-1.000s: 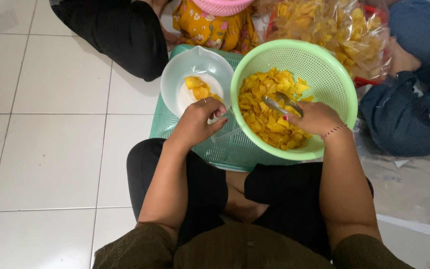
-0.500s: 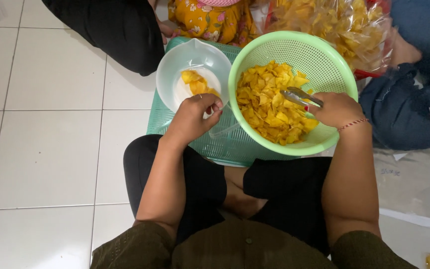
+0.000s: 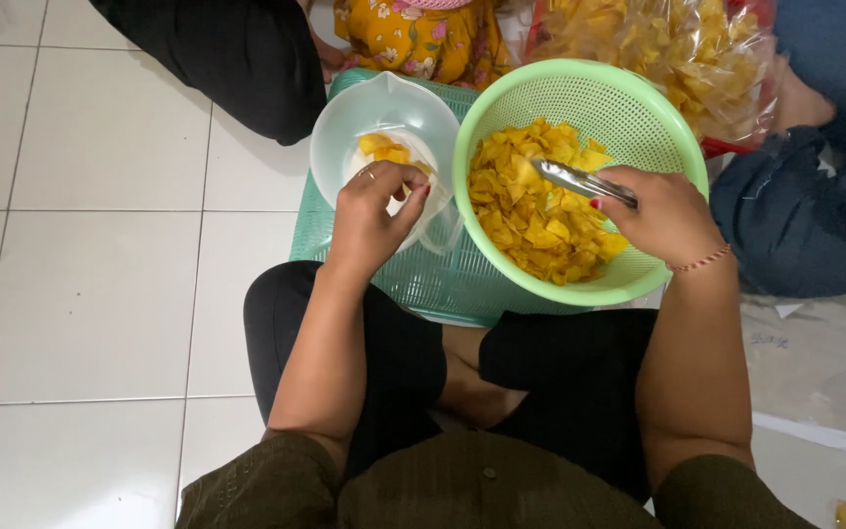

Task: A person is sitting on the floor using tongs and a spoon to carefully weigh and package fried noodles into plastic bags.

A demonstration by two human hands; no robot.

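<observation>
Your right hand (image 3: 668, 217) is closed around the handle end of a pair of shiny metal tongs (image 3: 580, 181), whose tips point left and lie over the heap of yellow-orange chips (image 3: 531, 211) in the round light-green plastic colander (image 3: 629, 122). Your left hand (image 3: 369, 220) is curled at the near rim of the white plastic bowl (image 3: 364, 118), fingers pinched on the edge of a clear plastic bag (image 3: 433, 220) that lines it; a few chips lie inside. The bowl sits just left of the colander, the 2 touching at their rims. Both rest on a teal slatted plastic stool (image 3: 443, 284) standing on the white tiled floor (image 3: 80, 274), right in front of your crossed legs in black trousers. Behind the colander lies a large clear bag of more chips (image 3: 668, 44). Other people sit close by at the top and right edges.
</observation>
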